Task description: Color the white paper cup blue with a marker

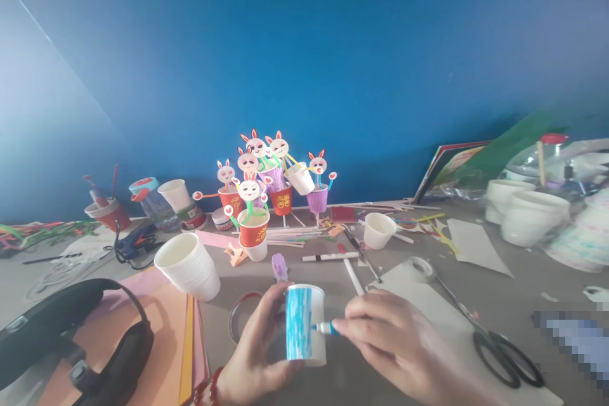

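Observation:
My left hand grips a white paper cup held upside down near the table's front edge. Part of the cup's side is coloured in blue strokes. My right hand holds a blue marker, and its tip touches the edge of the blue patch. Behind the cup lies a small purple piece on the table.
A stack of white cups lies to the left beside orange paper and black headphones. Bunny-faced cup crafts stand at the back. Scissors, a tape roll, a loose white cup and markers lie to the right.

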`<state>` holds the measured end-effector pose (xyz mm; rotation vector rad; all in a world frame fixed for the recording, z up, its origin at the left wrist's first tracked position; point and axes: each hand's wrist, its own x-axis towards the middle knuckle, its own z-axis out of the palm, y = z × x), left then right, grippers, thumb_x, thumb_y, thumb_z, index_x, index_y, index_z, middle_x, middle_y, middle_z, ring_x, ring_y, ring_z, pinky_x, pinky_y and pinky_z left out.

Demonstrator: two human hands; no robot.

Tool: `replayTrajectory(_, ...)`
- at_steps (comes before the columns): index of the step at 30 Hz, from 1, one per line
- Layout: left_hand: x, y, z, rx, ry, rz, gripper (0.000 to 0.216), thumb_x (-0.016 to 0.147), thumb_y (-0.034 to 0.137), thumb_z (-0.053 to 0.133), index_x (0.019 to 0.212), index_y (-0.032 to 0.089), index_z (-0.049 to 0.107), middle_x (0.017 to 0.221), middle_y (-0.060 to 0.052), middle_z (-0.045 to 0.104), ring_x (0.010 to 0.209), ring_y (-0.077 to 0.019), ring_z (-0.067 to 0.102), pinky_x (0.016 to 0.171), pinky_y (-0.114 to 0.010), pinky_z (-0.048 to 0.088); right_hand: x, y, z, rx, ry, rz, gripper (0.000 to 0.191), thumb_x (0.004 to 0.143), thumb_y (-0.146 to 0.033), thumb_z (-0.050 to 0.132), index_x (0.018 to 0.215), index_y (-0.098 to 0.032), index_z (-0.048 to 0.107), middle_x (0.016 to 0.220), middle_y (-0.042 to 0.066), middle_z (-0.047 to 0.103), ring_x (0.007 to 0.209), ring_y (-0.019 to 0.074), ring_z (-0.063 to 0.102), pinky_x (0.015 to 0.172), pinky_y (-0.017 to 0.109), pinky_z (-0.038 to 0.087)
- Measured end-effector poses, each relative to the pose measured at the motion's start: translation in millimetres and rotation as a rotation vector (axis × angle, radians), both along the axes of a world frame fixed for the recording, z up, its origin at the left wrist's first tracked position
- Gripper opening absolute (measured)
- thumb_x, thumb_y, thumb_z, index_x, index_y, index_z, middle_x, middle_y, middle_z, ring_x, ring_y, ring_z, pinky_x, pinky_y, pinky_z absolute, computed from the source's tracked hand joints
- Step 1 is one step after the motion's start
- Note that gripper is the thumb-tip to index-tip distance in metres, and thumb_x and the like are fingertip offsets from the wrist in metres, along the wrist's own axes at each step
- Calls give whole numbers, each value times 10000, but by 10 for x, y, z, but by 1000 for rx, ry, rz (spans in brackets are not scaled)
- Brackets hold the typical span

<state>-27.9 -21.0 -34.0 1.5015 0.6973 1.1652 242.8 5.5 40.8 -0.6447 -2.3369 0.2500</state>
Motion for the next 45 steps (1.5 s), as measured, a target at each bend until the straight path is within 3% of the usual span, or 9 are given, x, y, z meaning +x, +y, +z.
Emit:
replayTrajectory(4, 1, -7, -41, 7, -6, 0, 789, 823, 356, 782, 1483, 389, 351, 1512, -82, 476, 1400, -341, 460, 1150, -451, 388, 19, 52, -26, 32, 28, -114, 282, 962, -54, 509, 1141, -206, 664, 968, 84, 739, 776, 186, 670, 678, 297, 527)
replayTrajectory(10, 9, -4, 4, 10, 19, 5, 772, 821, 349, 783, 1469, 399, 367, 1492, -85, 490, 1377, -334, 483, 1121, -439, 420, 20, -15, 18, 1, -39, 88, 327, 912, -32, 537, 1136, -227, 674, 897, 38, 730, 712, 170, 623, 657, 306, 504)
replayTrajectory(16, 43, -2, 58, 42, 4, -50, 753, 833, 385, 765, 1475, 401, 372, 1455, -84, 518, 1334, -316, 528, 1102, -419, 440, 32, 50, -43, 30, 37, -116, 282, 964, -50, 511, 1144, -206, 663, 961, 82, 739, 787, 191, 662, 678, 309, 523)
replayTrajectory(22, 21, 8, -10, 22, -26, -34, 749, 835, 361, 764, 1474, 371, 372, 1479, -95, 497, 1368, -335, 486, 1122, -440, 410, 20, 15, -18, 10, 1, 7, 302, 935, -47, 518, 1121, -226, 675, 907, 43, 737, 737, 168, 650, 677, 298, 518)
replayTrajectory(27, 12, 10, 2, 9, -46, -38, 753, 830, 383, 769, 1472, 358, 376, 1475, -109, 506, 1356, -343, 487, 1116, -455, 403, 16, 46, -48, 11, 48, -117, 287, 963, -54, 495, 1137, -203, 668, 978, 82, 744, 832, 191, 690, 714, 300, 543)
replayTrajectory(32, 14, 11, 5, 8, -44, -48, 745, 831, 373, 764, 1467, 357, 378, 1462, -110, 505, 1355, -342, 486, 1115, -468, 405, -2, 16, -25, -18, 16, 70, 293, 941, -44, 530, 1135, -214, 669, 919, 47, 742, 754, 170, 639, 703, 308, 519)
replayTrajectory(38, 19, 13, -20, 6, -51, -24, 774, 815, 371, 788, 1471, 384, 377, 1479, -96, 497, 1368, -346, 486, 1129, -464, 397, 20, 40, -13, -16, 40, -42, 290, 957, -40, 517, 1148, -196, 670, 957, 76, 735, 807, 189, 635, 714, 321, 501)
replayTrajectory(42, 16, 12, -25, 15, -30, -24, 759, 827, 377, 777, 1473, 387, 379, 1473, -100, 499, 1356, -342, 502, 1105, -456, 428, 4, -11, 54, -49, -31, 142, 313, 916, -24, 519, 1113, -208, 676, 889, 43, 722, 743, 175, 588, 715, 324, 488)
replayTrajectory(45, 17, 16, -24, 18, -39, -22, 757, 829, 383, 772, 1477, 363, 381, 1479, -116, 492, 1365, -353, 492, 1111, -471, 423, 5, -25, 63, -57, -16, 131, 303, 921, -28, 520, 1115, -205, 673, 887, 48, 719, 745, 175, 586, 718, 320, 491)
